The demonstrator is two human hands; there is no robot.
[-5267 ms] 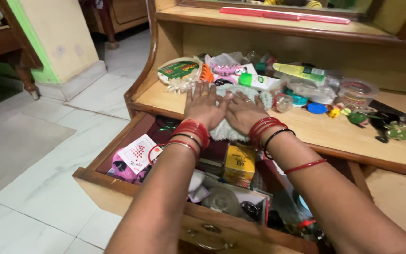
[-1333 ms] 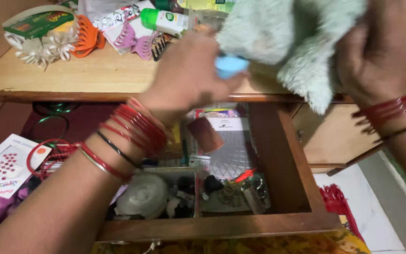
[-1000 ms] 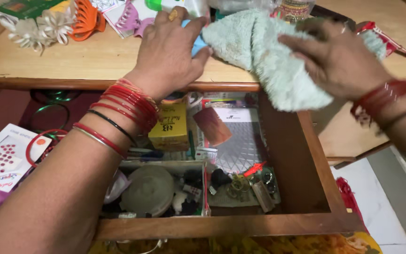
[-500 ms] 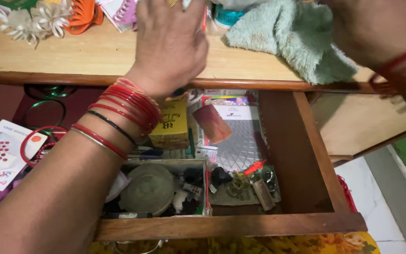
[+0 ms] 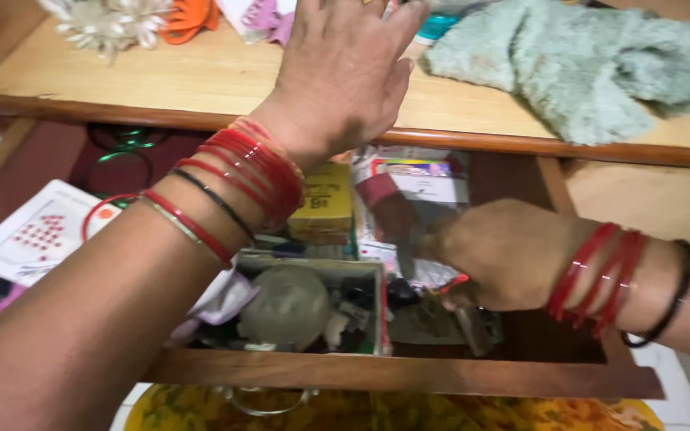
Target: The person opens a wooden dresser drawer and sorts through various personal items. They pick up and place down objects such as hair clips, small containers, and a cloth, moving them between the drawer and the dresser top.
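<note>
Head view: left hand flat, open on the shelf; right hand curled in the drawer, its grip seemingly hidden.

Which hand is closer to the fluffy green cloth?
Left. The left hand lies on the shelf just beside the fluffy green cloth. The right hand is down in the open drawer, below the cloth.

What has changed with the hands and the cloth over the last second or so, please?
The right hand has let go of the pale green cloth, which now lies on the wooden top, and has come down into the open drawer. The left hand stays flat above the top. The yellow box has not moved.
</note>
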